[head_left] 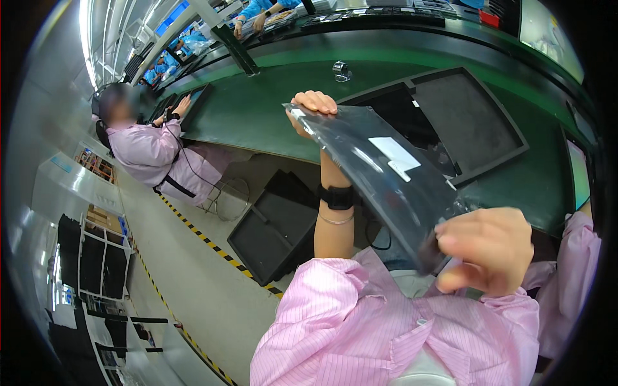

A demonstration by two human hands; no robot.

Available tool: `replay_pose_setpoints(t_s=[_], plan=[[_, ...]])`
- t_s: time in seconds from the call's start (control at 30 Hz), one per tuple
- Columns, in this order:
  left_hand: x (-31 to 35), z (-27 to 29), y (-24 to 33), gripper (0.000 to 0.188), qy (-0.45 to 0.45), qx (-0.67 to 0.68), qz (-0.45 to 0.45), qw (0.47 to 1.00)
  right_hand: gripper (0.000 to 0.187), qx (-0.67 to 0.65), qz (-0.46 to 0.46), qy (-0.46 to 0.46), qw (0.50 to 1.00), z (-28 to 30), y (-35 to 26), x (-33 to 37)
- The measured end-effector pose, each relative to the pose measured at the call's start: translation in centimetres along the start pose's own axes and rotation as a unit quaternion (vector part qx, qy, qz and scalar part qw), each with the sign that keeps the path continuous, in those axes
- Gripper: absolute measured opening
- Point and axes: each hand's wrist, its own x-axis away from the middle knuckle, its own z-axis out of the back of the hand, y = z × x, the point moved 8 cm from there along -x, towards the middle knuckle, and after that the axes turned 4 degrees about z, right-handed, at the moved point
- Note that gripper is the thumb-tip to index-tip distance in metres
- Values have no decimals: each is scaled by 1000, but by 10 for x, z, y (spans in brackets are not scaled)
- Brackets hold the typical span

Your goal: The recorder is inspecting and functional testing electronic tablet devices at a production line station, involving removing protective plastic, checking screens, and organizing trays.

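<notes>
A dark, flat, rectangular panel in a clear plastic sleeve (386, 177) is held up, tilted, in front of my chest. White labels show on its face. My left hand (313, 106) grips its far left corner, with fingers folded over the edge. At the near right end, my right hand (492, 248) is closed at the sleeve's edge, slightly blurred, thumb below and fingers above. Behind the panel, a black two-part tray (473, 106) lies on the green bench (277, 96). A glossy dark sheet (402, 112) lies in the tray's left part, partly hidden by the panel.
A small shiny ring-shaped object (342, 71) stands behind the tray. Black trays (273, 225) are stacked low, left of my arm. Another person in pink (145, 148) works at the bench's left; a pink sleeve (576, 257) and a lit screen (578, 170) are at right.
</notes>
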Motion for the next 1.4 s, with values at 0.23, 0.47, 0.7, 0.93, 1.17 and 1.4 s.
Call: replay_pose_setpoints(t_s=[0.23, 0.47, 0.7, 0.93, 1.17, 1.4], plan=[[34, 35, 24, 13, -28, 52, 28, 998, 43, -106, -158, -8, 982, 5, 79, 56], [62, 41, 56, 25, -66, 5, 6, 998, 34, -234, -243, 151, 929, -25, 82, 93], [60, 30, 75, 30, -78, -58, -20, 995, 25, -414, -247, 178, 858, -56, 87, 88], [60, 17, 85, 26, -104, -84, -15, 991, 28, -426, -222, 191, 856, -63, 86, 92], [70, 24, 81, 21, -82, -52, -9, 995, 32, -431, -210, 195, 856, -67, 85, 92], [82, 30, 78, 17, -57, -21, -7, 998, 37, -443, -170, 178, 862, -70, 72, 88]])
